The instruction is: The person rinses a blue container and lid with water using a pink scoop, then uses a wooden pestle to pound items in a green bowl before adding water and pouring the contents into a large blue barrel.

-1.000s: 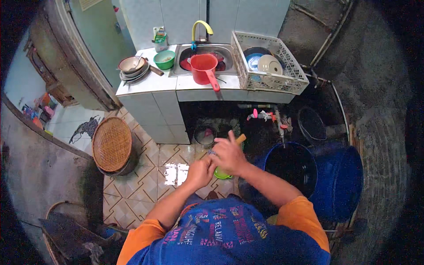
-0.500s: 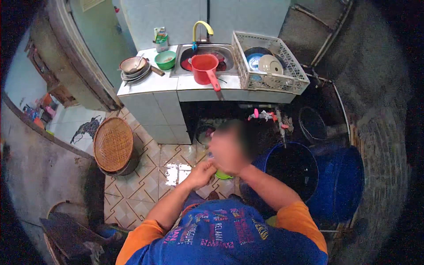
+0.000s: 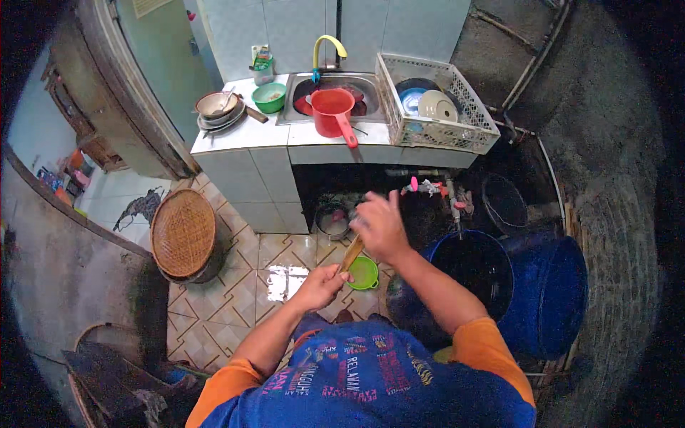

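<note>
My left hand (image 3: 322, 287) is closed around the lower end of a flat brown wooden stick (image 3: 352, 252), which slants up and to the right. At its upper end is my right hand (image 3: 379, 227), slightly blurred, with some fingers raised apart. A small greyish patch shows by the right fingers; whether they grip it is unclear. Beneath the stick, a light green bowl (image 3: 364, 273) is on the tiled floor. Farther off, a metal pot or basin (image 3: 332, 221) with something pinkish in it stands by the opening under the counter.
A red dipper (image 3: 332, 114) rests over the sink (image 3: 292, 107). Beside it are a green bowl (image 3: 269, 98), stacked dishes (image 3: 220, 114) and a white crate (image 3: 442, 135) of plates. Blue barrels (image 3: 546, 296) stand right, below a pink-handled tap (image 3: 428, 186); a woven tray (image 3: 183, 233) lies left.
My right hand has moved up and away from the left one, bringing the wooden stick and green bowl into clearer view. The left hand has barely moved.
</note>
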Tool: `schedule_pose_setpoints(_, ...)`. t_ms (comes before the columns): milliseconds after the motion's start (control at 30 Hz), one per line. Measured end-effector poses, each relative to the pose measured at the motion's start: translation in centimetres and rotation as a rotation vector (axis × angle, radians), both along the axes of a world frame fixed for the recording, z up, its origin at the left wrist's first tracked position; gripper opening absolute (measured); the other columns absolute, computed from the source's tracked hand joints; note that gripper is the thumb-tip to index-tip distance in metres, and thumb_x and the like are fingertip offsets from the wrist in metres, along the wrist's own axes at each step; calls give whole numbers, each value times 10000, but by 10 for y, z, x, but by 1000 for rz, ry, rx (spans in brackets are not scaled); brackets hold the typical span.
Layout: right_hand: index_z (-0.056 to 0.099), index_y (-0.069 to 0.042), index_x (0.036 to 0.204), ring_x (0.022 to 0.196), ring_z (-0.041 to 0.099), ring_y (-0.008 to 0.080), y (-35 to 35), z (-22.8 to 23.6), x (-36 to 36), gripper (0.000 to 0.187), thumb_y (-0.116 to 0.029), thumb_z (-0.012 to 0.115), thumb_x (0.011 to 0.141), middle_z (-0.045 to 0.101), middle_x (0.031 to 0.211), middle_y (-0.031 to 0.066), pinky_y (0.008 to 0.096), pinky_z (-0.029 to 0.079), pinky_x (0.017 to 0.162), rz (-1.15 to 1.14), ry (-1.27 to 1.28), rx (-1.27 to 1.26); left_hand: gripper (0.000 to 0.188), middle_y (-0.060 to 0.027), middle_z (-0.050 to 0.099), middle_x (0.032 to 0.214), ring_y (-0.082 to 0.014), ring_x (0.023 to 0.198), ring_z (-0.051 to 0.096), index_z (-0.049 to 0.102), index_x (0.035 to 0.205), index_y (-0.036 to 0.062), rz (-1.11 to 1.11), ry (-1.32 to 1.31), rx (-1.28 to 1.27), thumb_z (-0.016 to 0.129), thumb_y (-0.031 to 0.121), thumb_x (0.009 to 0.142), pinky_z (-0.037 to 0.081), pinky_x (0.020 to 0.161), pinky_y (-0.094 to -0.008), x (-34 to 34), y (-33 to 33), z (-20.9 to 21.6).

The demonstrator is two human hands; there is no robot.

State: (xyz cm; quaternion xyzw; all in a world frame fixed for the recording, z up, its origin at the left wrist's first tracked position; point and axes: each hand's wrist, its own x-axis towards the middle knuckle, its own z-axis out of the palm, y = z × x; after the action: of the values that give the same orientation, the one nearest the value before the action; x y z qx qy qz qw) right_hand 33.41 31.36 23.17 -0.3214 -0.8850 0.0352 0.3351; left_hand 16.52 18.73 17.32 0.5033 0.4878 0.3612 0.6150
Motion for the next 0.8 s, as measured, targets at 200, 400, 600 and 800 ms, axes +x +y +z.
schedule_pose_setpoints(200,597,-37,831,900,621,302,25,1,16,316,-345,584,902,628,922,131,520,460,855,-191,102,-424,258,91,382,602,-40,504,338,621,968,81,24,-36,23,518,317,986,273,461,-223,-4,-14,-2)
schedule_pose_setpoints(400,600,-41,877,731,630,221,27,-13,9,498,-489,414,987,630,814,95,373,513,688,36,1311,-1348,245,88,381,598,-36,494,334,610,973,85,36,-48,85,499,302,995,264,452,-225,8,-6,-3)
schedule_pose_setpoints(600,562,-28,956,813,633,204,-52,-20,-34,445,-457,451,986,623,878,75,359,528,751,81,1013,-1360,229,67,394,609,-40,532,361,596,949,95,193,-112,160,471,276,1008,297,479,-241,8,3,4)
schedule_pose_setpoints(800,560,-26,987,857,629,163,-40,-28,-35,307,-332,538,975,623,926,79,327,524,764,138,848,-1377,232,18,492,653,-86,525,475,521,992,86,158,-249,48,470,312,1006,382,477,-242,15,0,-24)
